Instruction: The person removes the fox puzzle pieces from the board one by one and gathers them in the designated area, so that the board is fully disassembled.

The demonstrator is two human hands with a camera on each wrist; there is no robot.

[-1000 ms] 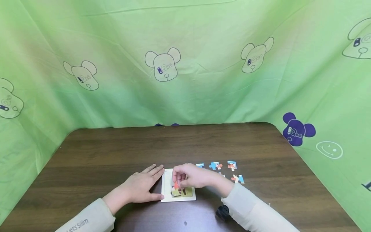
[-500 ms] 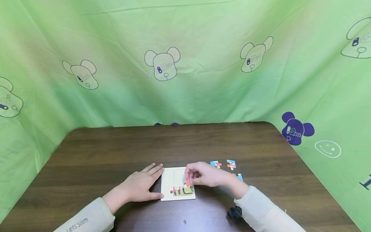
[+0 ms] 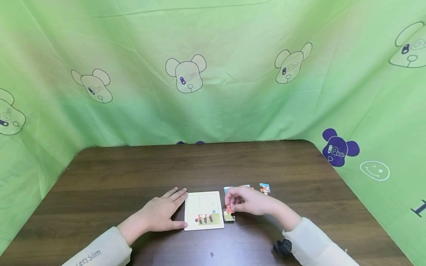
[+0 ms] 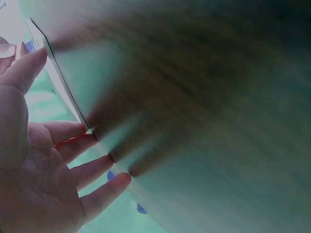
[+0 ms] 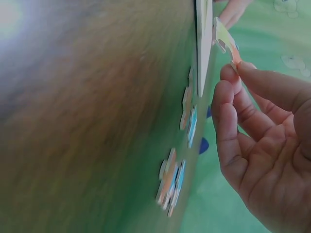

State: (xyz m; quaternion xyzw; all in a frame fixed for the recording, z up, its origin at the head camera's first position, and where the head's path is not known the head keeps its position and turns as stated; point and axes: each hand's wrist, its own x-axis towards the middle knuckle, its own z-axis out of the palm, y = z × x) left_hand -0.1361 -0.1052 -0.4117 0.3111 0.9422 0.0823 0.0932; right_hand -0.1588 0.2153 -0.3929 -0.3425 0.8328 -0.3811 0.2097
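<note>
A white jigsaw tray (image 3: 203,201) lies on the table, with joined puzzle pieces (image 3: 209,219) showing olive and dark stripes along its near side. My left hand (image 3: 162,213) lies flat at the tray's left edge, fingers spread, thumb and fingertips touching the rim. Just right of the tray, my right hand (image 3: 247,200) pinches an olive and red jigsaw piece (image 3: 229,215) between thumb and fingertips. In the right wrist view this jigsaw piece (image 5: 226,38) is held up off the table near the tray's edge.
Loose jigsaw pieces lie behind the right hand, among them a blue and orange piece (image 3: 264,188) and a partly hidden blue piece (image 3: 227,189). A small black device (image 3: 283,247) sits by the right sleeve. A green printed cloth (image 3: 213,111) hangs behind the brown table (image 3: 149,170).
My right hand has moved right, from over the tray to beside it, still pinching the olive and red jigsaw piece. The striped pieces in the tray are now uncovered. My left hand stays put.
</note>
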